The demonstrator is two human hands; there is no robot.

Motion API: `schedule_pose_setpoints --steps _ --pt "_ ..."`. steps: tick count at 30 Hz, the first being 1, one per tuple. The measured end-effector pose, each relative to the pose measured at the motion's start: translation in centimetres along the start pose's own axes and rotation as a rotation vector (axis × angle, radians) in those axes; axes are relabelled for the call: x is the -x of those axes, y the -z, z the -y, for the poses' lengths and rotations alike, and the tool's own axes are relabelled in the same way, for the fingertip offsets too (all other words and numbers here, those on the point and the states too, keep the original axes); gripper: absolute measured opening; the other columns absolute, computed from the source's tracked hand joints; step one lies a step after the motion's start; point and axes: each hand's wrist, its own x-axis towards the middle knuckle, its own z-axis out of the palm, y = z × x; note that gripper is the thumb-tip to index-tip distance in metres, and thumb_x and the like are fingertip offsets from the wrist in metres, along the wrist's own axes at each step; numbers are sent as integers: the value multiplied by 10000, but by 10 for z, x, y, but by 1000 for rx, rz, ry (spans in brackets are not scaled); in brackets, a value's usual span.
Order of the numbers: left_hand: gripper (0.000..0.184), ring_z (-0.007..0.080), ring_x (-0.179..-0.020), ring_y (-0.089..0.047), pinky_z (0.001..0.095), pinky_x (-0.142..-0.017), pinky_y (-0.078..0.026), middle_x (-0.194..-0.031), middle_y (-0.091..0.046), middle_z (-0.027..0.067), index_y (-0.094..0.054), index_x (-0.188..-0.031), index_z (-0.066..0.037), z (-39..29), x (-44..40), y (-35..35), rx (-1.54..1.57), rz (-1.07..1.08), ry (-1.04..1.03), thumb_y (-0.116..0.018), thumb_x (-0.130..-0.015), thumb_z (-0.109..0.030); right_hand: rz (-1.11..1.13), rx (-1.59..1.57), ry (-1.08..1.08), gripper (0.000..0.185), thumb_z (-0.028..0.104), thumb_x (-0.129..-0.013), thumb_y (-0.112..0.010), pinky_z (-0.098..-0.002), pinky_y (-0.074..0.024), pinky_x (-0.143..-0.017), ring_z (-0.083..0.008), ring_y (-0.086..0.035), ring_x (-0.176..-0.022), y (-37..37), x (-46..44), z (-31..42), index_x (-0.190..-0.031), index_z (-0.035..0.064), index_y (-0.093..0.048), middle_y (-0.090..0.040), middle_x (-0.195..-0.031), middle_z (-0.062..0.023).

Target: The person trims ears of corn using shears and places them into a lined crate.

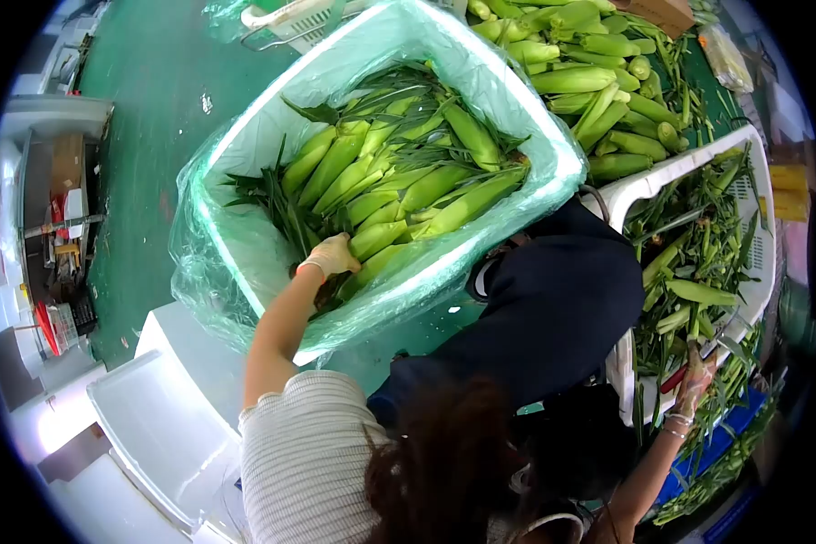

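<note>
at far left below, a white tub (pixel 159 426) stands near the lined box's lower corner. the left hand (pixel 333 257), in a thin pale glove, reaches over the near rim and lies on green corn ears (pixel 335 172), fingers curled; whether it grips one cannot be told. those ears lie side by side, leaves among them, in a white box (pixel 335 77) lined with clear plastic, mostly beyond this hand. right of the box is a heap of unhusked corn (pixel 598 82), then a white basket (pixel 680 163) filled with leaves and husks (pixel 680 240). at its near edge, the right hand (pixel 694 379) is partly closed beside a red object (pixel 673 379); its grip is unclear.
</note>
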Motion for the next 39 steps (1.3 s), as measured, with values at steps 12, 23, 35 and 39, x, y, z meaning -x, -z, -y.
schedule_pose_setpoints --steps 12,23,35,39 --pt "560 139 -725 -478 271 -677 -455 -853 -553 66 -471 -1194 -13 -291 144 162 346 -457 -1431 -644 -664 -53 171 96 456 665 276 -632 -764 -442 -429 -849 -369 -523 -973 -3 62 142 -1128 -1 -418 -529 -982 -204" --pt "638 274 -800 -630 320 -759 -497 -859 -652 136 -520 -1147 -40 -489 194 91 -54 -247 -1637 -818 -633 -273 104 -307 382 651 334 -656 -752 -414 -476 -792 -381 -579 -880 37 13 103 -1063 -34 -402 -570 -924 -237" --pt "685 286 -917 -616 341 -843 -476 -997 -632 155 -538 -1168 -38 -542 268 80 -458 -479 -1718 -834 -596 -272 411 -1393 85 280 245 -841 -641 -271 -530 -670 -136 -630 -741 61 -2 64 -947 -12 -612 -642 -847 -76" --pt "716 292 -1015 -540 388 -949 -383 -1012 -588 123 -529 -1176 -65 -550 296 59 -709 -800 -1800 -843 -550 -209 127 -1391 133 333 130 -788 -701 -269 -538 -616 -162 -643 -734 61 -8 56 -1047 -35 -571 -647 -875 -98"
